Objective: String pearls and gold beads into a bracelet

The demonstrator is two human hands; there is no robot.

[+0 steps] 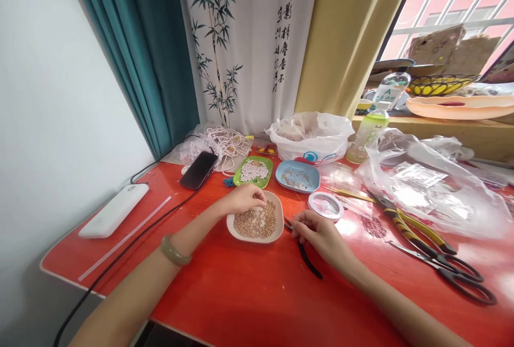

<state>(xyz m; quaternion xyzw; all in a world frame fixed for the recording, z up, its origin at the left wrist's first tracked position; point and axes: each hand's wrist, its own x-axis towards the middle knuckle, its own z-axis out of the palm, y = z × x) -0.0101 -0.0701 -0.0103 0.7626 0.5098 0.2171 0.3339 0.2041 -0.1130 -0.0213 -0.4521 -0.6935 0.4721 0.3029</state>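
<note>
My left hand (246,199), with a green bangle (175,250) on its wrist, is over the far side of a pale tray (230,225) of small gold beads (257,224). Its fingers are pinched together, and whatever lies between the tips is too small to make out. Just right of that tray, my right hand (315,228) is closed around small black-handled pliers (308,261). Their tip points left toward the tray rim, and part of them is hidden by the fingers.
Behind are a green tray (268,165) of pearly beads and a blue tray (313,185) of small metal pieces. A round clear case (326,205), yellow-handled pliers (413,229) and scissors (450,271) lie rightward. Leftward are a phone (199,169), a power bank (114,212) and a cable (132,242).
</note>
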